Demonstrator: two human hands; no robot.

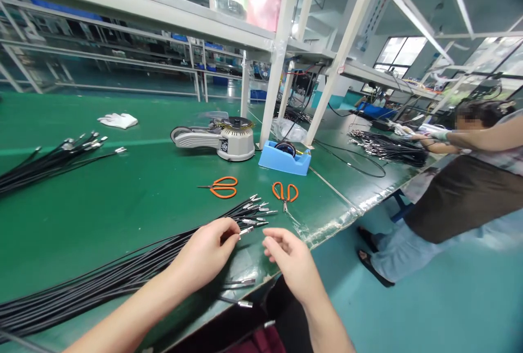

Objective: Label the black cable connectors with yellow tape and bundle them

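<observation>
Slender black cables with silver metal end connectors lay bundled on the green tabletop. The left hand pinched one connector; the right hand curved nearby, its fingertips narrowly parted.

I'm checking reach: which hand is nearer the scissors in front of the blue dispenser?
Right. The right hand is just on the near side of those scissors; the left hand is farther off, to their left, holding a cable end.
</observation>
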